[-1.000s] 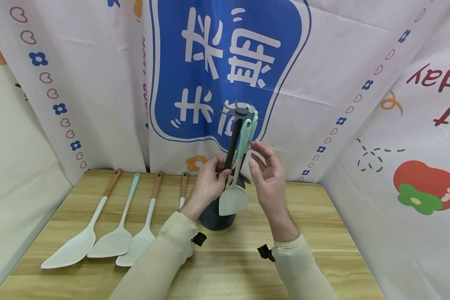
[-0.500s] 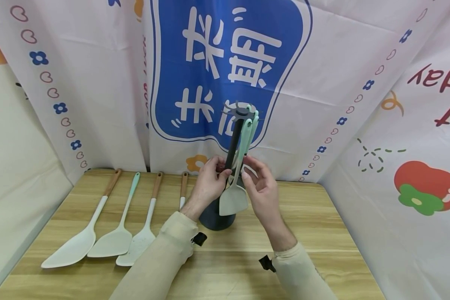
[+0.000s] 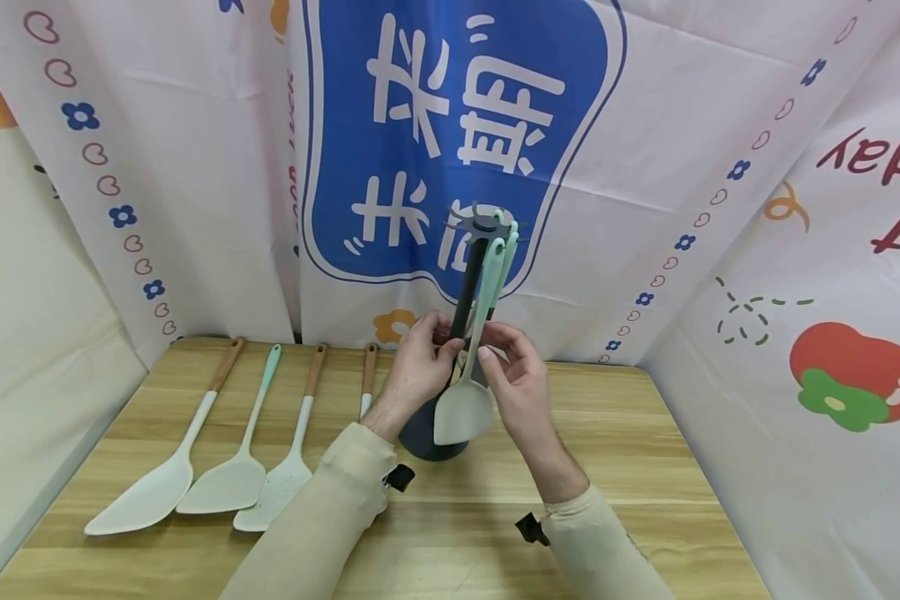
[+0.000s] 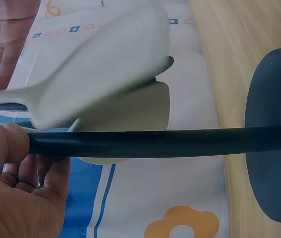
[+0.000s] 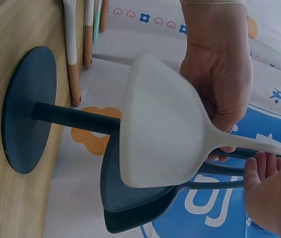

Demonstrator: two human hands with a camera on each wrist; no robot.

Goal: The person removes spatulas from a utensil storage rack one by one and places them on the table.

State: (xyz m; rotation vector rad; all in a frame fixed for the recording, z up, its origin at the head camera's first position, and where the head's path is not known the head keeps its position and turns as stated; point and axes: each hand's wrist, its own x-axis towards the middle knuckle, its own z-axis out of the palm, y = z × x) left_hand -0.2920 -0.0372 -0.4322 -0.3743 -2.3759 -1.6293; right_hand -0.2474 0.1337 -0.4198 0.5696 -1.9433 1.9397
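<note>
A dark utensil stand (image 3: 468, 287) rises from a round base, topped by a ring of hooks. My left hand (image 3: 417, 360) grips its pole partway up. From a hook at the front hangs a spatula (image 3: 462, 414) with a mint handle and pale head. My right hand (image 3: 523, 385) pinches this spatula's shaft between thumb and fingers. Another mint handle (image 3: 507, 265) hangs just behind. In the right wrist view, dark utensil heads (image 5: 111, 181) show behind the pale spatula. A beige head (image 4: 135, 109) appears beyond the pole in the left wrist view.
Left on the wooden table (image 3: 607, 467) lie a long white spoon-like utensil (image 3: 146, 496), a mint-handled spatula (image 3: 225, 483) and a wood-handled turner (image 3: 276, 492). A further wooden handle (image 3: 368, 371) is partly hidden by my left arm. Printed cloth (image 3: 667, 100) hangs behind.
My right hand has moved left and down from beside the stand and taken hold of the front spatula's shaft. That spatula's head has shifted slightly down and left. The left hand stays put.
</note>
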